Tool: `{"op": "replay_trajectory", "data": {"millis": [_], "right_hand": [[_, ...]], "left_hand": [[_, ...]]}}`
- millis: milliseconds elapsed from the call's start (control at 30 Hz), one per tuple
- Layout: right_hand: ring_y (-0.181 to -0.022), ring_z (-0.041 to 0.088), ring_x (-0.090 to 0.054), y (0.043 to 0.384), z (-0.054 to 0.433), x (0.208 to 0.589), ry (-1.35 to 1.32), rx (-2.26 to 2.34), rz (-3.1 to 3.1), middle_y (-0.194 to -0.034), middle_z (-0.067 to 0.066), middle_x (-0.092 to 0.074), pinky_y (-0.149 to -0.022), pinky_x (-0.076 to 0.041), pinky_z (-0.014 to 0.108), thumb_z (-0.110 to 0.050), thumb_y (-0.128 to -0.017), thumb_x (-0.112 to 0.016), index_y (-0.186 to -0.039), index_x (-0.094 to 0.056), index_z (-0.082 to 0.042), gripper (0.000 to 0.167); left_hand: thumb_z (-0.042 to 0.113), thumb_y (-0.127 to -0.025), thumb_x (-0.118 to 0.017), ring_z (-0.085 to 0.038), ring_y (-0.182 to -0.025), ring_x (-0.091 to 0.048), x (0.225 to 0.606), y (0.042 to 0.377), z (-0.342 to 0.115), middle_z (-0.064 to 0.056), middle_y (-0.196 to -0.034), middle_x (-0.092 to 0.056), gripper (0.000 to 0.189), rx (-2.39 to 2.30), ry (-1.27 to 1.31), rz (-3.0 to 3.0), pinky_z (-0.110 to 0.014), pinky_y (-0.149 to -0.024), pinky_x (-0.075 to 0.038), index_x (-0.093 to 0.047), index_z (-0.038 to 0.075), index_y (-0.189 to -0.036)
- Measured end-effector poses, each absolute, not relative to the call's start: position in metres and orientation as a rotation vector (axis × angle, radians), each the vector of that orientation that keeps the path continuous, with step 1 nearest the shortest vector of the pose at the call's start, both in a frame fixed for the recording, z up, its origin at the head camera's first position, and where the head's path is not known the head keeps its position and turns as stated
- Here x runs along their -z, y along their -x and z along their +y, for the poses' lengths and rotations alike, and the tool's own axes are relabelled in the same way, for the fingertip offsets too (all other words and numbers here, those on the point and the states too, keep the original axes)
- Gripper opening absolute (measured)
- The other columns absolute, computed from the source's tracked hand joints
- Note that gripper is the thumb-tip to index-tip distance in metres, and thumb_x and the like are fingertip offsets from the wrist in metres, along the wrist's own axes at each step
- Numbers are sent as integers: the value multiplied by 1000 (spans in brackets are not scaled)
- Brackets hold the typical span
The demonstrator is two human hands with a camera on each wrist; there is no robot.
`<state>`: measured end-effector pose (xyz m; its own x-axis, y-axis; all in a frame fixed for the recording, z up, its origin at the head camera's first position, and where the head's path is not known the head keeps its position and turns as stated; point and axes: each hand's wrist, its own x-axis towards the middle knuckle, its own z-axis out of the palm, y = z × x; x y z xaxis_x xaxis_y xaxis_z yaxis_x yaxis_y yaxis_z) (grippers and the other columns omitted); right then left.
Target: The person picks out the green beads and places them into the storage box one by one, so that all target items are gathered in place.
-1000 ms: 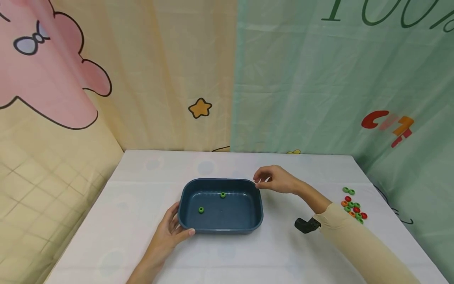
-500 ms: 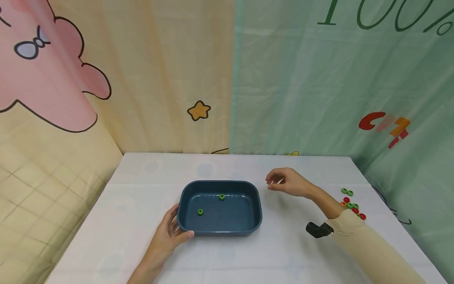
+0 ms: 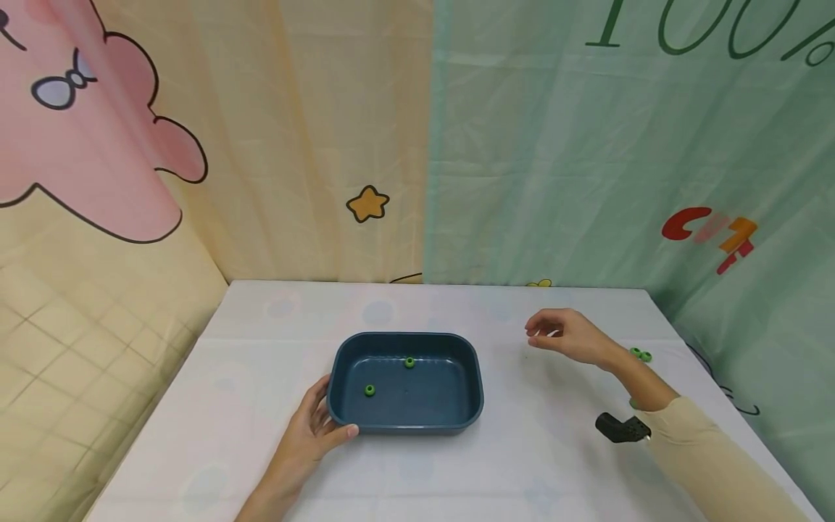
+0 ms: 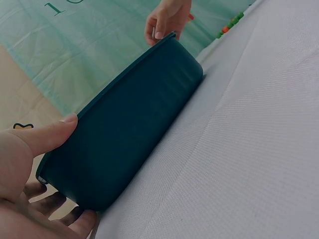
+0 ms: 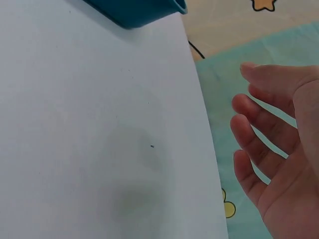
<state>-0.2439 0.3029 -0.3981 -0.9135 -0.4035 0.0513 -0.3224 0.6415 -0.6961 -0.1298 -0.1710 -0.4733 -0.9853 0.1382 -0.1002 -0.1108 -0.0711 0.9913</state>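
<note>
A dark blue rectangular plastic tub (image 3: 433, 395) sits on the table in the head view. Two small green beads (image 3: 370, 390) lie apart on its floor. My left hand (image 3: 296, 438) holds the tub's near left corner, thumb (image 4: 57, 133) against the front and fingers around the left side. Right of the tub, my right hand (image 3: 569, 336) hovers above the table. Its fingers (image 5: 261, 119) are loosely bent, and nothing shows between them. Two more green beads (image 3: 641, 354) show just beyond the right forearm, which hides the other loose beads there.
A white cloth (image 3: 417, 478) covers the table. Patterned curtains (image 3: 554, 145) stand behind and beside it. A black wrist device (image 3: 620, 428) juts from the right sleeve. In the left wrist view, green and orange beads (image 4: 232, 24) appear far off at the right side.
My right hand has moved right, away from the tub's right rim, and its forearm now covers most of the loose beads. The left hand and tub stay in place.
</note>
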Motion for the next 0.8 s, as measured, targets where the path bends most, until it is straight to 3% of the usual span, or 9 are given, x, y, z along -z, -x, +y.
{"op": "replay_trajectory", "data": {"millis": [800], "right_hand": [[-108,35,-64,218,410,410,168,1076,2881,-117,15,-69,-79,-57,23,-29,-101,-70,-128,-63,5,44]], "left_hand": [[3,-89,-81,-37,-151,-27,472,130,-170,-13,-169,-17,96,-2172,-25,2013,-27,-110,-44,-20,10,-163]]}}
